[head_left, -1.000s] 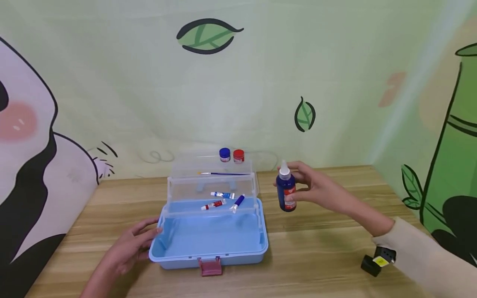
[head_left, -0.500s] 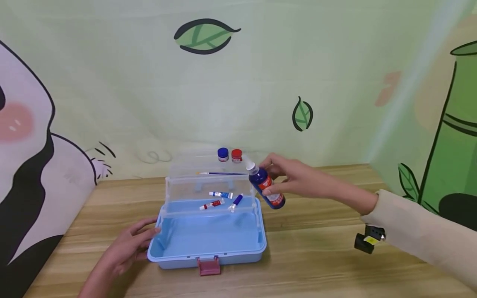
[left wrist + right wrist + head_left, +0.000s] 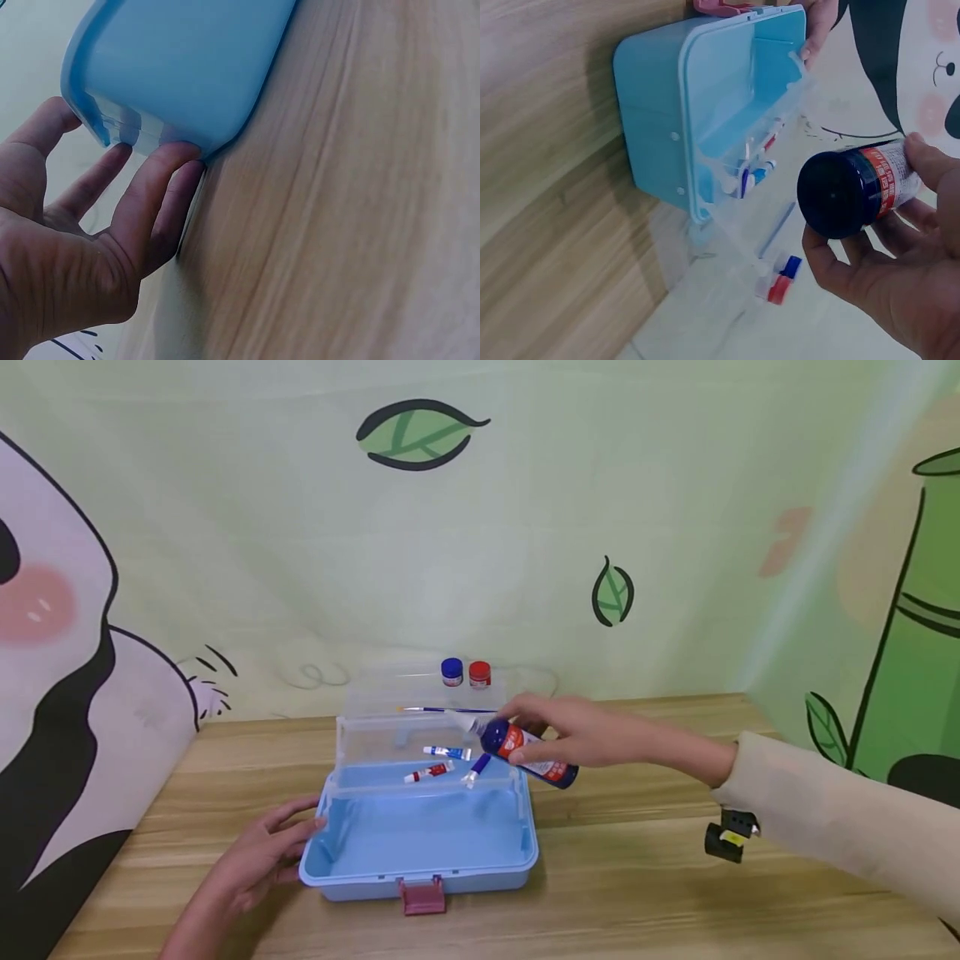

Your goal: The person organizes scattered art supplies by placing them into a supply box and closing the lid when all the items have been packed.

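Note:
My right hand (image 3: 558,727) grips a dark blue bottle (image 3: 543,768) with a red and white label and a clear pointed nozzle. The bottle is tipped nearly onto its side, nozzle to the left, over the right end of the raised clear tray (image 3: 375,752). In the right wrist view, the base of the bottle (image 3: 832,196) faces the camera. At the left end of the open light blue box (image 3: 427,839), my left hand (image 3: 258,860) touches the rim and outer wall. The left wrist view has the fingertips (image 3: 180,150) against that wall.
On the clear tray lie a blue paint tube (image 3: 447,752), a red paint tube (image 3: 430,772) and a purple-capped tube (image 3: 477,770). Behind them are a paintbrush (image 3: 442,710), a blue-lidded jar (image 3: 452,672) and a red-lidded jar (image 3: 480,674). A pink latch (image 3: 422,896) hangs in front.
The bottle, upright to the right of the box before, has moved left in my right hand and tilted until almost horizontal above the tray. My left hand stays at the box.

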`<state>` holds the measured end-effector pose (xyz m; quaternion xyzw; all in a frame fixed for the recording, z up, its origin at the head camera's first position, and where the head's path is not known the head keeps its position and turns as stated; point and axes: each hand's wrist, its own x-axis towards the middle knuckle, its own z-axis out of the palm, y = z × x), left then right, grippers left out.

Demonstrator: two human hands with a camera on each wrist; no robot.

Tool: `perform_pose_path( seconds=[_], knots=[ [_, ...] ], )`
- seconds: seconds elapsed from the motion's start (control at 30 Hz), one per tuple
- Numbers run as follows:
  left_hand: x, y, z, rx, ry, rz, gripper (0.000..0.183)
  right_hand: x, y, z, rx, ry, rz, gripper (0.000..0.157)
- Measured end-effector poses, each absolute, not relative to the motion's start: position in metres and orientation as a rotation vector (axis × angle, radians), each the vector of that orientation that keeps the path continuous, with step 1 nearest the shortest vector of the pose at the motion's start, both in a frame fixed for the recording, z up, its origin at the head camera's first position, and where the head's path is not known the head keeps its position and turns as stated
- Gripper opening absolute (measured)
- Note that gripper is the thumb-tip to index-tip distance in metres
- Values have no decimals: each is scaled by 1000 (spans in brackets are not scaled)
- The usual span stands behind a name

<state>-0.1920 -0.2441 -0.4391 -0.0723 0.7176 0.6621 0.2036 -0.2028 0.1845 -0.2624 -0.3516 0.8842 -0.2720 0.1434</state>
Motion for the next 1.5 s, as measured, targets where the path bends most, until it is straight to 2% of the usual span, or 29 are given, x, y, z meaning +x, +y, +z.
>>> perform_pose_path(
  seconds=[0.6, 1.03, 1.5],
  knots=[
    [-192, -241, -441, -218, 2008, 1814, 75, -217, 140, -255, -1057, 2474, -302, 49],
    [-191, -242, -444, -218, 1994, 1857, 71, -215, 101, -249, -1101, 2377, 0, 56],
    [-191, -241, -441, -220, 1990, 1876, 71, -218, 68, -260, -1151, 2347, 59, 53]
  ],
)
